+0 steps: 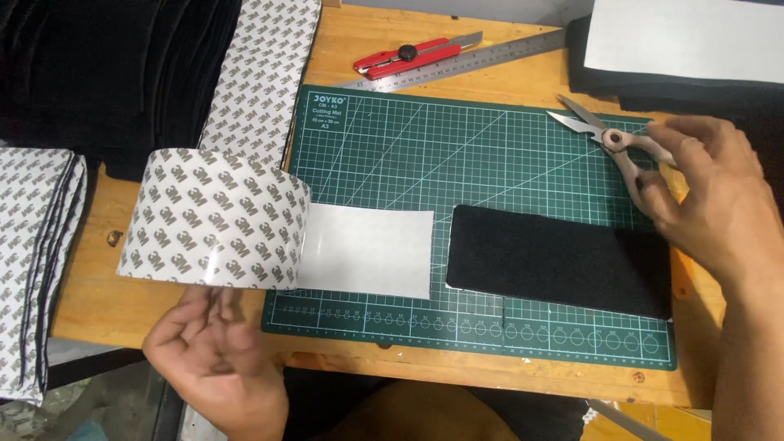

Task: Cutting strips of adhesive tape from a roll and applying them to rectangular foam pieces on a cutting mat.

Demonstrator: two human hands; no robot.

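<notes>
Scissors (614, 140) lie on the green cutting mat (425, 147) at its far right corner, with the right hand (710, 200) closed around their handles just above a black felt strip (559, 260). Nearer the bench (98, 302) edge, the left hand (214, 355), blurred and loosely curled, pinches the printed backing sheet (214, 216), lifted off the white adhesive piece (369, 251) on the mat.

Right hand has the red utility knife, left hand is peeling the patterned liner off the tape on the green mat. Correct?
Not quite. In the head view the right hand holds the scissors; the red utility knife lies untouched by the steel ruler. The left hand does hold the patterned liner, over the green mat.
</notes>
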